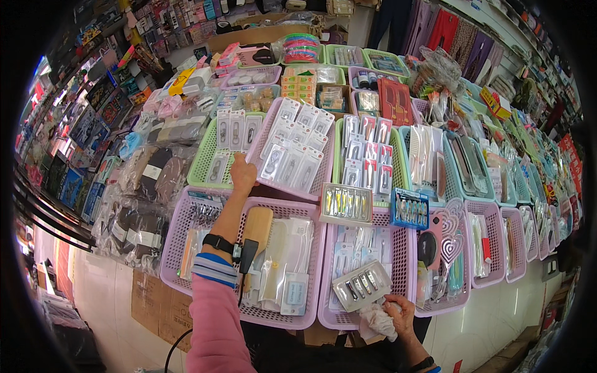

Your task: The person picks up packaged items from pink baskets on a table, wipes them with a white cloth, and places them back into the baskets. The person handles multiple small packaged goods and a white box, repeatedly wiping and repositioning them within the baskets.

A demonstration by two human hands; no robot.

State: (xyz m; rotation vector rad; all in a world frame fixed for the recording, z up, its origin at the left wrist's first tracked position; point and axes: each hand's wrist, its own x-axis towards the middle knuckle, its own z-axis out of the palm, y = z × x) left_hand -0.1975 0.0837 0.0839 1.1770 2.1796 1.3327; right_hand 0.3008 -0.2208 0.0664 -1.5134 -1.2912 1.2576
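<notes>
My left hand [243, 173] grips the left rim of a pink plastic basket [327, 173] that holds packaged items, some of them nail clippers, on cards. This basket sits at a slant, its left side beside a light green basket [193, 176] with similar packs. In my right hand [402, 313] is a crumpled white cloth [377, 321]. Just above the cloth, a clear-lidded box of nail clippers [363, 285] lies tilted on packs in a front pink basket [326, 298]. Whether my right fingers also touch that box, I cannot tell.
Two more clipper boxes, one beige [346, 204] and one blue [410, 208], rest across basket rims. A front basket [313, 261] holds a wooden paddle brush [257, 228] and bagged combs. Bagged textiles [140, 224] lie to the left. Hanging trousers [443, 31] are at the back right.
</notes>
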